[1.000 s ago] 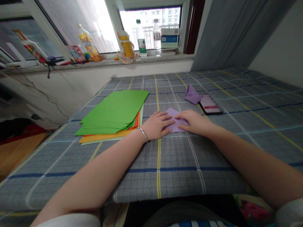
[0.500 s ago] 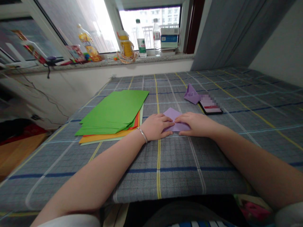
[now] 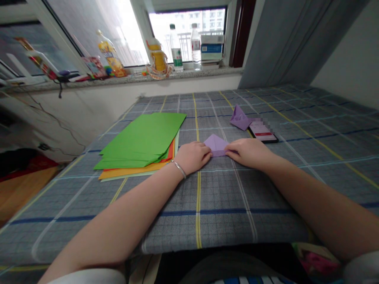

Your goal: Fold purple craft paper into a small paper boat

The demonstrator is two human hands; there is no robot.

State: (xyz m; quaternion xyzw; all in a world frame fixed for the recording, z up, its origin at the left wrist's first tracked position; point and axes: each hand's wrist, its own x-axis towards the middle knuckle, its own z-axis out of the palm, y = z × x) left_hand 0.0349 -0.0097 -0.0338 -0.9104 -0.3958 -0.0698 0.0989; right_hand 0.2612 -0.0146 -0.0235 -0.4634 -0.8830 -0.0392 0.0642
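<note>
A small folded purple paper (image 3: pixel 217 143) lies on the grey plaid cloth (image 3: pixel 225 197) in the middle. My left hand (image 3: pixel 192 157) pinches its near left edge, fingers curled together, a silver bracelet on the wrist. From the other side my right hand (image 3: pixel 248 152) pinches the paper's near right edge with closed fingertips. The lower part of the paper is hidden under both hands.
A stack of green, orange and yellow paper sheets (image 3: pixel 142 142) lies left of my hands. A second folded purple paper (image 3: pixel 239 117) and a phone (image 3: pixel 263 131) rest behind, to the right. Bottles (image 3: pixel 177 49) and clutter line the window sill (image 3: pixel 133 78).
Both hands drew back off the top of the purple paper and closed on its near edge; more of the paper's peaked top now shows.
</note>
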